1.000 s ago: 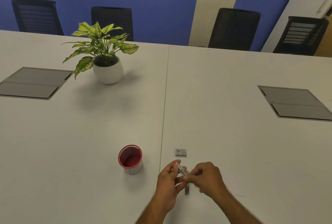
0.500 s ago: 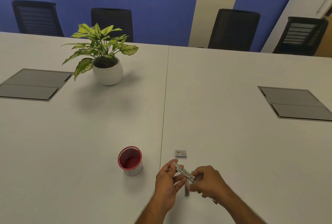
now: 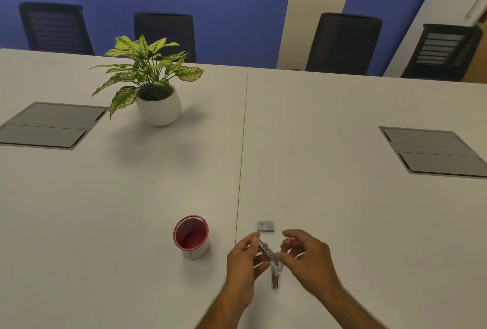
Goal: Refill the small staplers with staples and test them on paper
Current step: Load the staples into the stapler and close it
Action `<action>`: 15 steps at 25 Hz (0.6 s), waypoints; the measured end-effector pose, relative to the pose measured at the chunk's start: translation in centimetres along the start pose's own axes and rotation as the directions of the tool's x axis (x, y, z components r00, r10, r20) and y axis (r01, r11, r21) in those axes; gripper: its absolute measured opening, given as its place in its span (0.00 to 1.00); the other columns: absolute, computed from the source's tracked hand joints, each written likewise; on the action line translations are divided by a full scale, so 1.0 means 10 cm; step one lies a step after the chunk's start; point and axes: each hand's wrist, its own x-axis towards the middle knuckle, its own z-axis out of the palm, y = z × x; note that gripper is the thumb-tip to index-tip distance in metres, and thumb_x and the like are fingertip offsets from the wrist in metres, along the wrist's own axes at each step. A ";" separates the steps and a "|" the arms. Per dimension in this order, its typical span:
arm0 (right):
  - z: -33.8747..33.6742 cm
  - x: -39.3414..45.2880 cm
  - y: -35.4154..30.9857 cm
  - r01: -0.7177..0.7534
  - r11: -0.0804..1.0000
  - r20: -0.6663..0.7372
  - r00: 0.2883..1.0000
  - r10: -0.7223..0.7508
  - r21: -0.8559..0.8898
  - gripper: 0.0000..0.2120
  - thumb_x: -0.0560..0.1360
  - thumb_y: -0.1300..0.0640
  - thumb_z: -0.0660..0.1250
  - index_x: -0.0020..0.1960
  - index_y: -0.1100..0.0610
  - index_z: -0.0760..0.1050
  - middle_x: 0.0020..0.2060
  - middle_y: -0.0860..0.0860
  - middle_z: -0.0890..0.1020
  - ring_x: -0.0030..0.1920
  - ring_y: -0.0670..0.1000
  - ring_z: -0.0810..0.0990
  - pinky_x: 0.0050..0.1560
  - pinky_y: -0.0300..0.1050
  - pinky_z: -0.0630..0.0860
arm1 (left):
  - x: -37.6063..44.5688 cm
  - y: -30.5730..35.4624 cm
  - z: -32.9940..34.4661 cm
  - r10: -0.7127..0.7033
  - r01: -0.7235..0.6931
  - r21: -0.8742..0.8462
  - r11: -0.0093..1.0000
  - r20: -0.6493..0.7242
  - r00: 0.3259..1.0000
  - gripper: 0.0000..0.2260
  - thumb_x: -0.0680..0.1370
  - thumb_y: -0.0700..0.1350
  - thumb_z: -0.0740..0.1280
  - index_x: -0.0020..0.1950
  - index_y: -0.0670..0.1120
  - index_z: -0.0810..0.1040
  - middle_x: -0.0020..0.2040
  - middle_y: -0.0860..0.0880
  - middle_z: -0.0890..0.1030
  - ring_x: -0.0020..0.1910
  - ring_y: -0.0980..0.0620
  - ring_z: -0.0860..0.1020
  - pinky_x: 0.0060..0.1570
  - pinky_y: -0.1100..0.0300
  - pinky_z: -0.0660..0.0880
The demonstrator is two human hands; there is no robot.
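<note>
the small silver metal stapler (image 3: 268, 254) is hinged wide open just above the white bench (image 3: 342, 196), near its front edge: its upper arm slants up into the left hand (image 3: 243, 262), whose fingers and thumb pinch it, and its lower part hangs down toward the bench beneath both hands. the right hand (image 3: 307, 257) sits just beside the hinge, fingers curled, with something small and pink at one fingertip; i cannot tell whether it holds a strip of staples. the small grey staple box (image 3: 265, 226) lies just beyond the hands, and the red-rimmed white cup (image 3: 191, 237) stands to the left.

this looks like the loading step. to do it well, keep the left pinch firm so the open channel faces up and steady, slide the strip in legs down, flush with the rail, then close gently until it clicks. forcing a skewed strip risks a jam.
</note>
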 end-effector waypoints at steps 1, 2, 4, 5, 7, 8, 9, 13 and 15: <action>0.03 0.00 -0.01 0.006 1.000 -0.006 1.000 -0.006 0.006 0.19 0.65 0.57 0.81 0.46 0.38 0.78 0.35 0.40 0.85 0.38 0.39 0.83 0.38 0.31 0.79 | -0.01 -0.01 0.03 0.002 -0.003 0.028 1.000 0.008 1.000 0.09 0.82 0.45 0.64 0.57 0.48 0.82 0.47 0.45 0.87 0.45 0.45 0.86 0.43 0.55 0.83; 0.05 0.00 -0.03 0.008 1.000 -0.009 1.000 -0.008 0.019 0.17 0.65 0.56 0.81 0.44 0.38 0.79 0.36 0.39 0.86 0.39 0.37 0.83 0.40 0.31 0.79 | -0.03 -0.02 0.05 0.006 -0.007 0.050 0.999 0.017 1.000 0.09 0.82 0.45 0.64 0.58 0.48 0.82 0.49 0.44 0.87 0.47 0.45 0.86 0.46 0.54 0.83; 0.09 -0.01 -0.04 0.002 0.998 -0.012 1.000 -0.001 0.062 0.16 0.65 0.55 0.81 0.41 0.36 0.80 0.36 0.35 0.86 0.40 0.37 0.84 0.43 0.33 0.81 | -0.06 -0.03 0.10 0.015 -0.017 0.071 0.997 0.036 0.999 0.12 0.82 0.49 0.63 0.60 0.48 0.82 0.54 0.44 0.86 0.51 0.44 0.85 0.52 0.50 0.83; 0.10 -0.01 -0.03 -0.004 0.997 -0.016 1.000 0.005 0.072 0.15 0.65 0.55 0.81 0.41 0.36 0.80 0.35 0.34 0.85 0.40 0.37 0.84 0.43 0.34 0.81 | -0.07 -0.03 0.12 0.015 -0.018 0.064 0.998 0.042 0.999 0.14 0.82 0.53 0.62 0.61 0.49 0.81 0.56 0.43 0.85 0.52 0.44 0.84 0.54 0.49 0.82; 0.13 -0.01 -0.02 -0.011 0.998 -0.030 0.999 0.013 0.062 0.13 0.64 0.51 0.82 0.38 0.37 0.80 0.33 0.36 0.85 0.38 0.40 0.84 0.41 0.34 0.81 | -0.07 -0.04 0.16 0.002 -0.003 0.015 1.000 0.049 0.999 0.21 0.81 0.60 0.60 0.66 0.48 0.77 0.58 0.42 0.84 0.55 0.43 0.83 0.57 0.47 0.81; 0.15 -0.02 -0.02 -0.010 0.999 -0.036 0.999 0.012 0.053 0.11 0.62 0.51 0.82 0.36 0.39 0.81 0.32 0.37 0.84 0.36 0.41 0.83 0.39 0.34 0.80 | -0.07 -0.05 0.18 -0.007 0.008 -0.010 1.000 0.047 0.999 0.25 0.80 0.62 0.59 0.68 0.47 0.76 0.59 0.41 0.83 0.56 0.42 0.83 0.58 0.46 0.80; 0.17 -0.03 -0.02 0.004 0.999 -0.039 0.999 -0.002 0.042 0.11 0.61 0.51 0.82 0.33 0.41 0.80 0.31 0.39 0.84 0.34 0.43 0.82 0.37 0.34 0.79 | -0.07 -0.05 0.21 -0.013 0.015 -0.035 0.999 0.044 0.999 0.27 0.79 0.64 0.59 0.69 0.46 0.75 0.57 0.41 0.83 0.55 0.42 0.83 0.58 0.46 0.80; 0.23 -0.08 -0.01 0.126 0.992 -0.020 0.992 -0.125 0.025 0.15 0.63 0.58 0.82 0.34 0.38 0.82 0.32 0.39 0.83 0.36 0.44 0.82 0.38 0.34 0.79 | -0.08 -0.03 0.32 -0.035 0.032 -0.181 0.983 -0.010 0.999 0.34 0.70 0.71 0.59 0.57 0.43 0.80 0.38 0.42 0.83 0.40 0.45 0.83 0.44 0.53 0.83; 0.25 -0.09 0.00 0.179 0.983 -0.005 0.984 -0.179 0.046 0.11 0.65 0.61 0.81 0.39 0.45 0.86 0.32 0.39 0.83 0.38 0.42 0.83 0.39 0.31 0.78 | -0.05 -0.01 0.32 -0.047 0.036 -0.240 0.970 -0.040 0.998 0.38 0.67 0.74 0.57 0.50 0.42 0.82 0.35 0.42 0.82 0.36 0.46 0.82 0.42 0.53 0.82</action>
